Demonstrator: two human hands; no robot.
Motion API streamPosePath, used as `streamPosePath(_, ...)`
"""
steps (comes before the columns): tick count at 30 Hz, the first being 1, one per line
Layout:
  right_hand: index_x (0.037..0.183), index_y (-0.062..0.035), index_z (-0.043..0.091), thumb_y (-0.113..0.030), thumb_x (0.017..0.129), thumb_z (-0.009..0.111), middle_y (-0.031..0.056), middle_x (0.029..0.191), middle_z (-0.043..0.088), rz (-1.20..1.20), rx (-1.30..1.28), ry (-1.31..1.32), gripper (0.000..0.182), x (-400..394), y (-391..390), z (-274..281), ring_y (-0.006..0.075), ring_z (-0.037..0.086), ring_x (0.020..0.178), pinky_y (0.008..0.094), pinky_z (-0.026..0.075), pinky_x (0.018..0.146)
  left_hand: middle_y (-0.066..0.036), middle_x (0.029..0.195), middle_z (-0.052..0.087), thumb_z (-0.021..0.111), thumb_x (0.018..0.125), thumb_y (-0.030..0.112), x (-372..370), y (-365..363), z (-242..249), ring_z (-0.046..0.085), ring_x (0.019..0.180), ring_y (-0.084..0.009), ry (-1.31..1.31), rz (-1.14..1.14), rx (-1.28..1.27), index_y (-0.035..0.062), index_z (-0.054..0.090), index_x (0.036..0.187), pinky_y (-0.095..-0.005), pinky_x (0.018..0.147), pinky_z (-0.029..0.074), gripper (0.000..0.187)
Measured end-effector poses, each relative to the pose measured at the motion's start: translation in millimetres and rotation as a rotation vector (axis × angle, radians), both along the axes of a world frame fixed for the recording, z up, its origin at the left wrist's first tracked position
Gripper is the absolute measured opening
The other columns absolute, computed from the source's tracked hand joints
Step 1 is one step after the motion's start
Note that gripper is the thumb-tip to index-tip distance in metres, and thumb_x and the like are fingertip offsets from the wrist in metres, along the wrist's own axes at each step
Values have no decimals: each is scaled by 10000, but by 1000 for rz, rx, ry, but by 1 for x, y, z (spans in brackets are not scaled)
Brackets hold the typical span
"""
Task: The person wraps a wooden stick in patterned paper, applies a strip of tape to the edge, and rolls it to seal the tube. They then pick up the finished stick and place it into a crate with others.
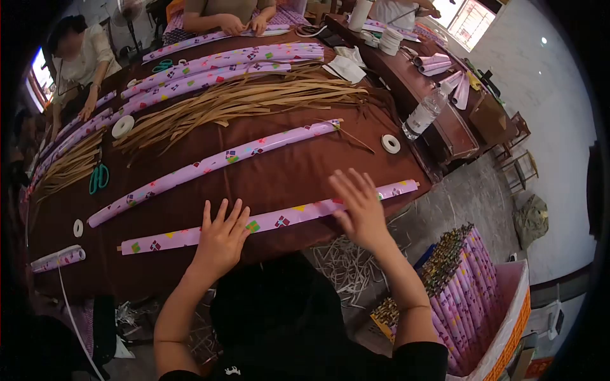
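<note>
A long pink patterned roll (292,216) lies along the near edge of the brown-covered table (267,170). My left hand (222,236) rests on its left half, fingers spread. Over its right part is my right hand (361,213), fingers apart and raised; whether the palm touches the roll is hidden. Farther back, a second pink roll (216,164) lies at a slant, with a thin brown strip (357,141) by its right end. Behind that is a spread of brown strips (248,108).
Green-handled scissors (99,178) and white tape rolls (391,144) lie on the table. A bottle (424,114) stands at its right edge. More pink rolls (222,63) lie farther back, near co-workers. A basket (508,324) of finished-looking rolls stands at lower right.
</note>
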State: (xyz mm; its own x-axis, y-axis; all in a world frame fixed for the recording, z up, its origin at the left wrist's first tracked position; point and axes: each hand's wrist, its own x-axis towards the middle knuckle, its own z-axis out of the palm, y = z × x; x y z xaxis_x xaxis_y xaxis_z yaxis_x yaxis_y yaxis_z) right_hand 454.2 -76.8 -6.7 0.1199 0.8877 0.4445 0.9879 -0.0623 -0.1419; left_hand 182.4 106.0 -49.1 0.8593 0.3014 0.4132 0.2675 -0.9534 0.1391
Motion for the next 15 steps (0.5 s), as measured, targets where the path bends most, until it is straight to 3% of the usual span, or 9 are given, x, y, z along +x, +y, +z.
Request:
streamPosePath(3,1472,-307,430,-505,926,537,60,1557,352,113,-95,-173,590,-40,24,-20,359,257,1450,593,147,1162,-196,1343,568,602,931,206,0,0,0,522,1237,-428,4,-4,11,-3,579,1299,-642,1102,258,424)
streamPosePath(4,1464,-382,423,-546,916,526,61,1576,314,126,-129,-170,581,-45,28,-28,381,225,1458,648,100,1145,-196,1343,568,602,931,206,0,1,0,522,1237,-428,5,-8,12,-3,579,1299,-642,1102,258,424)
streamPosePath(7,1464,-430,400,-612,901,498,61,1579,298,131,-142,-230,600,-43,28,-36,418,256,1430,695,168,1103,-207,1348,562,579,948,225,-1,1,0,512,1249,-434,25,0,-38,-3,569,1311,-642,1108,238,429)
streamPosePath(15,1450,-492,386,-658,869,475,59,1594,265,154,-141,-197,610,-39,27,-40,435,196,1452,700,125,1110,-230,1397,516,478,999,352,10,-5,6,460,1309,-432,110,164,-65,-3,501,1378,-630,1134,177,520)
